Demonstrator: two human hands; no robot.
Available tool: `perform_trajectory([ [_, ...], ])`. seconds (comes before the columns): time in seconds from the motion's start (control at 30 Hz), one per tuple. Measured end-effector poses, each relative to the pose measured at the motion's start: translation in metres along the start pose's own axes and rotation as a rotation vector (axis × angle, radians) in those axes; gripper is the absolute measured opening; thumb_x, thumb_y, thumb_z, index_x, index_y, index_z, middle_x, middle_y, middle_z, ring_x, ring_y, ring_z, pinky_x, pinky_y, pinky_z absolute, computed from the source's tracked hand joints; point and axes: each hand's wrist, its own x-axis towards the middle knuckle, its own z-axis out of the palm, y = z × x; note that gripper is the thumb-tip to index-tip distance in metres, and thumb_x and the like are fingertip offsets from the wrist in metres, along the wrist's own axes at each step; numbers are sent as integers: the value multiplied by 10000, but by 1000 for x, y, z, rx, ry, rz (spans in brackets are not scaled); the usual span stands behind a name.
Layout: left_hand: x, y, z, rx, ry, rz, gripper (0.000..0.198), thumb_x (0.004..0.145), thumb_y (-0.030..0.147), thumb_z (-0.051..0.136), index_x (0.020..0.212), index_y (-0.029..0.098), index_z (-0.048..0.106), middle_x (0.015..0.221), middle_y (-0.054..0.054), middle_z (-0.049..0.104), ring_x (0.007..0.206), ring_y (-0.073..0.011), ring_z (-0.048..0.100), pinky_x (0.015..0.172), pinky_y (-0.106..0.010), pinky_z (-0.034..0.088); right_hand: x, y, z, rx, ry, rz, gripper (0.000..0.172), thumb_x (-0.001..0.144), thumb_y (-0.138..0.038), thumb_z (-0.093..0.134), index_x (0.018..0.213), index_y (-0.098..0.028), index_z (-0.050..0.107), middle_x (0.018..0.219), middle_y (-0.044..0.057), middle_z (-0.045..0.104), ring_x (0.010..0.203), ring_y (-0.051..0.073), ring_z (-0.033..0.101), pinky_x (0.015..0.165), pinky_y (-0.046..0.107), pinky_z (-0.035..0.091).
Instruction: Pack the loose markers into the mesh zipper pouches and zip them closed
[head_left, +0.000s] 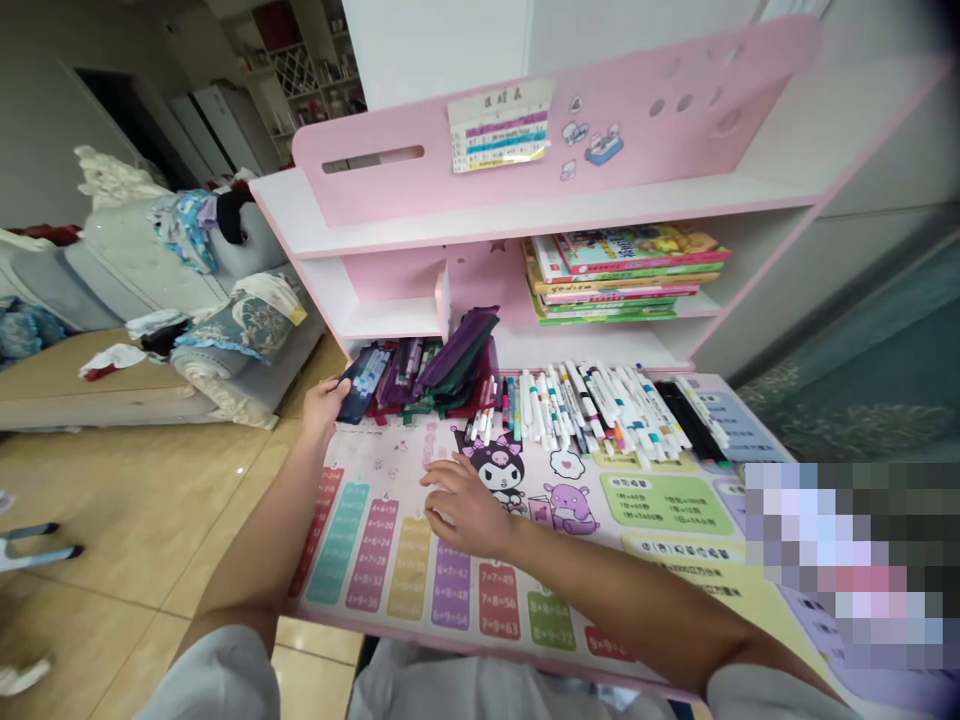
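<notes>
Pink tabletop (pixel 480 652) under a printed multiplication mat (pixel 360 540), seen from above. At the far left corner of this tabletop, the left hand (pixel 322 408), with fingers (pixel 339 382) curled and closed around the end of a navy pen pouch (pixel 358 385), a little raised from the surface and tilted. Near the middle of the tabletop, the right hand (pixel 465 508), palm down over the mat, with fingers (pixel 442 490) spread apart and fingertips touching the print, just beside a Kuromi cartoon picture (pixel 495 470). Only resting there, not pinching any object.

Along the far edge of the tabletop, right next to the navy pen pouch, a heap of purple and green fabric pouches (pixel 457 360), leaning one on another. Further along the same edge, a long row of white marker pens (pixel 592 410), lying side by side, and a black case (pixel 690 420) at the right end of this row. Above the tabletop, a white shelf (pixel 720 225) carrying a stack of children's books (pixel 622 275), and higher, on a pink back panel (pixel 637 130), a small colourful timetable card (pixel 499 125). Left of the tabletop, a grey sofa (pixel 150 260) with cushions and loose cloths, and a tiled floor (pixel 150 500) below it. Lower right of the tabletop, a part of the view hidden behind a pixelated patch (pixel 847 560).
</notes>
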Motion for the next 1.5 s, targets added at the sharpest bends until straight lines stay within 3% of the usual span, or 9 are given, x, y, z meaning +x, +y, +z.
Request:
perform_trajectory([
  [0.17,10,-9,16,84,-16,-54,335,765,458,693,686,133,707,604,-19,660,744,-218,649,691,-297,522,-3,5,1,3,-6,-9,149,904,-240,581,785,-214,666,1072,91,745,1191,258,647,1116,576,394],
  [0.3,9,-21,22,167,9,-73,322,782,444,667,660,147,690,610,-26,657,766,-241,655,705,-303,499,-4,7,3,9,-9,-7,139,906,-249,586,796,-225,667,1081,87,745,1201,250,641,1131,563,385],
  [0.6,3,-23,25,268,70,-87,343,861,469,606,929,161,743,1019,-144,761,1137,-350,621,991,-460,463,-5,4,5,-42,-29,-37,148,919,-261,578,821,-222,681,1089,86,742,1202,246,640,1138,567,388],
  [0.77,-7,-7,16,285,105,-54,363,938,446,530,1048,163,730,1291,-191,682,1389,-401,442,1151,-621,293,-1,5,-7,-111,-55,-84,178,929,-244,565,793,-218,677,1106,88,744,1201,236,639,1149,557,378],
  [0.9,-26,17,14,297,98,39,307,933,441,566,1060,214,730,1440,-132,600,1491,-380,320,1212,-677,144,-7,10,-29,-160,-61,-161,176,931,-218,555,797,-215,669,1109,91,746,1212,246,635,1150,569,376],
  [1.07,-55,54,37,400,-150,271,320,958,455,538,986,228,761,1443,-114,604,1513,-383,300,1202,-716,126,-32,23,-46,-188,5,-97,136,924,-210,569,835,-232,670,1065,83,743,1181,248,650,1123,567,412],
  [1.2,-59,80,68,522,-358,283,487,962,595,471,971,214,774,1517,-140,538,1533,-424,235,1198,-725,121,-44,31,-48,-190,68,-95,116,916,-198,575,839,-227,656,1064,85,743,1175,259,662,1127,593,400],
  [1.33,-51,95,91,617,-433,255,593,934,658,470,1053,160,768,1566,-195,471,1534,-479,204,1190,-736,138,-44,36,-51,-177,90,-42,112,922,-225,579,849,-234,663,1071,87,738,1196,261,659,1120,574,419],
  [1.5,-46,96,101,616,-460,267,570,831,679,620,1042,167,758,1517,-219,520,1526,-492,217,1198,-722,135,-43,37,-51,-135,74,-25,124,930,-233,572,857,-228,672,1064,89,732,1189,247,657,1133,547,414],
])
